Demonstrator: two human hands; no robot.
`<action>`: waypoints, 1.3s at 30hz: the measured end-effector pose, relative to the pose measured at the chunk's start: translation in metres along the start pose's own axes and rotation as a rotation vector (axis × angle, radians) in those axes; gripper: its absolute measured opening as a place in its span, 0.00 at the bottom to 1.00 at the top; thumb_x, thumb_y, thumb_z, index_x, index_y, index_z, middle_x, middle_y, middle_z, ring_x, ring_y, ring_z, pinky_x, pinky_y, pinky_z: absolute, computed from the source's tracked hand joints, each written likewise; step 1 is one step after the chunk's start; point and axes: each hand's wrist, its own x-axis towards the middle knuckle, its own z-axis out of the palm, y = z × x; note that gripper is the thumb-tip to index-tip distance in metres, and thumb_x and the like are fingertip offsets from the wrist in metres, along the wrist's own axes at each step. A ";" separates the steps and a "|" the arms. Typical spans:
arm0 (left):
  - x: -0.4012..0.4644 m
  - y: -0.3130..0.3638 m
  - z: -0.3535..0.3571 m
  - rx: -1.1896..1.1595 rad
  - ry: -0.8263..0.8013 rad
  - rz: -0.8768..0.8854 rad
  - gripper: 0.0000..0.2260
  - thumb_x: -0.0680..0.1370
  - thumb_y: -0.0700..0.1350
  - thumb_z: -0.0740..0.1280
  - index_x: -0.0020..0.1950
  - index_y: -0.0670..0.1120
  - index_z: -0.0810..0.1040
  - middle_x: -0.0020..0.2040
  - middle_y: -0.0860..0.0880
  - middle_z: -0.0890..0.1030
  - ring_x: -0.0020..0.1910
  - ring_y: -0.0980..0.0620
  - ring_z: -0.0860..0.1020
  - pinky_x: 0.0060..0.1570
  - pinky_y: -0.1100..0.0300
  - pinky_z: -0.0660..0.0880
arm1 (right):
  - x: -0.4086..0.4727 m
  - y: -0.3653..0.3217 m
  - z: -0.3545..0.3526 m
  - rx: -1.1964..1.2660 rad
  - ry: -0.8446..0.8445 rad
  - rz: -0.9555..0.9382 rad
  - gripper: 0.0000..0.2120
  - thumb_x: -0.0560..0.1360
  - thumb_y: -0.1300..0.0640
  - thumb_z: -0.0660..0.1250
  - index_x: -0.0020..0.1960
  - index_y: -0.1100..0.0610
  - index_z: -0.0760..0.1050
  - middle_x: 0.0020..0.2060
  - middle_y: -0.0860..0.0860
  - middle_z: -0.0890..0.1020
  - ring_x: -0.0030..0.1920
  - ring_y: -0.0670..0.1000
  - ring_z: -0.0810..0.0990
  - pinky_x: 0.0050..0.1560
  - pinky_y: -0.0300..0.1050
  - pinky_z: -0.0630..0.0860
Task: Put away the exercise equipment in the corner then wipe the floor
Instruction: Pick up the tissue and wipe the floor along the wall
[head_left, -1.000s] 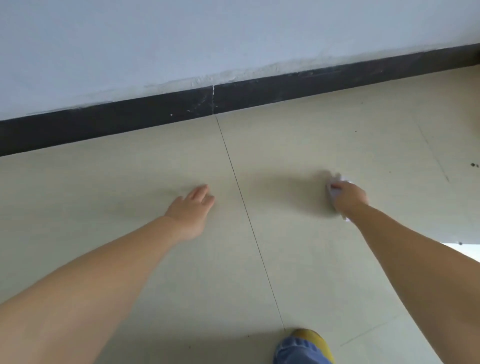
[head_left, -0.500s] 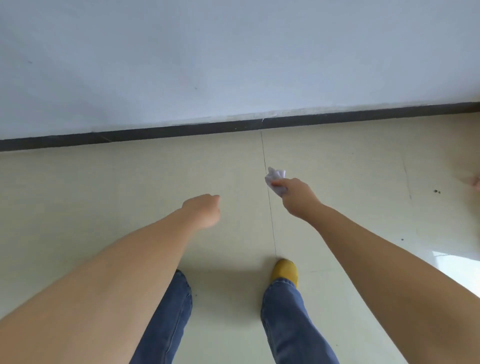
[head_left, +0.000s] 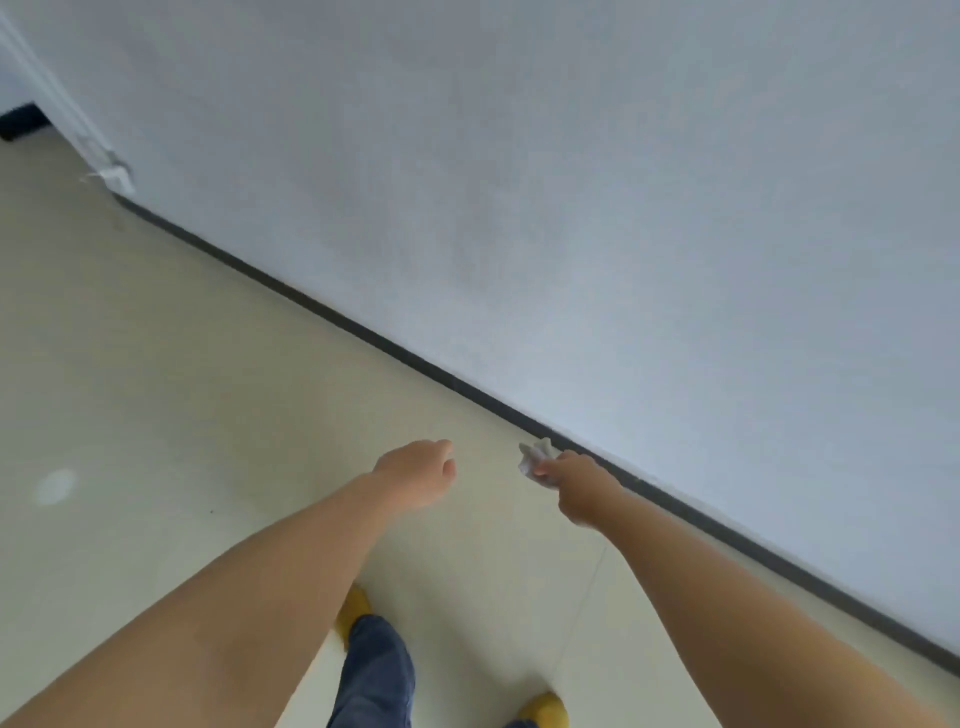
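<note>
My right hand (head_left: 574, 491) grips a crumpled white tissue (head_left: 535, 457), held in the air above the pale tiled floor (head_left: 182, 395) close to the black skirting. My left hand (head_left: 418, 473) hangs to the left of it at about the same height, fingers loosely curled and holding nothing. Both forearms reach forward from the lower corners. No exercise equipment shows in this view.
A white wall (head_left: 571, 182) with a black skirting board (head_left: 415, 358) runs diagonally from upper left to lower right. A white door frame foot (head_left: 111, 174) stands at the upper left. My jeans leg (head_left: 376, 670) and yellow shoes (head_left: 543, 709) are below.
I have risen from the floor, where my left palm rested and my right hand wiped with the tissue. Both hands are now in the air, and the view has turned left along the wall.
</note>
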 end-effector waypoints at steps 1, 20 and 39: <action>-0.018 -0.015 -0.006 -0.025 0.026 -0.048 0.07 0.80 0.45 0.51 0.46 0.46 0.66 0.45 0.47 0.73 0.43 0.47 0.71 0.40 0.57 0.65 | -0.001 -0.020 -0.010 -0.039 0.000 -0.049 0.39 0.73 0.74 0.52 0.76 0.42 0.54 0.65 0.54 0.69 0.63 0.55 0.70 0.52 0.44 0.72; -0.293 -0.441 -0.022 -0.328 0.291 -0.694 0.17 0.82 0.48 0.50 0.65 0.44 0.70 0.61 0.45 0.76 0.58 0.46 0.75 0.48 0.58 0.68 | 0.074 -0.525 0.047 -0.379 0.061 -0.591 0.34 0.75 0.71 0.54 0.73 0.42 0.61 0.60 0.52 0.72 0.51 0.52 0.72 0.49 0.45 0.74; -0.247 -0.820 -0.194 -0.485 0.511 -0.921 0.16 0.82 0.47 0.50 0.64 0.44 0.71 0.59 0.45 0.77 0.57 0.46 0.75 0.47 0.58 0.68 | 0.353 -0.908 -0.014 -0.619 0.042 -0.985 0.38 0.74 0.73 0.53 0.75 0.40 0.56 0.57 0.53 0.73 0.51 0.52 0.70 0.48 0.45 0.73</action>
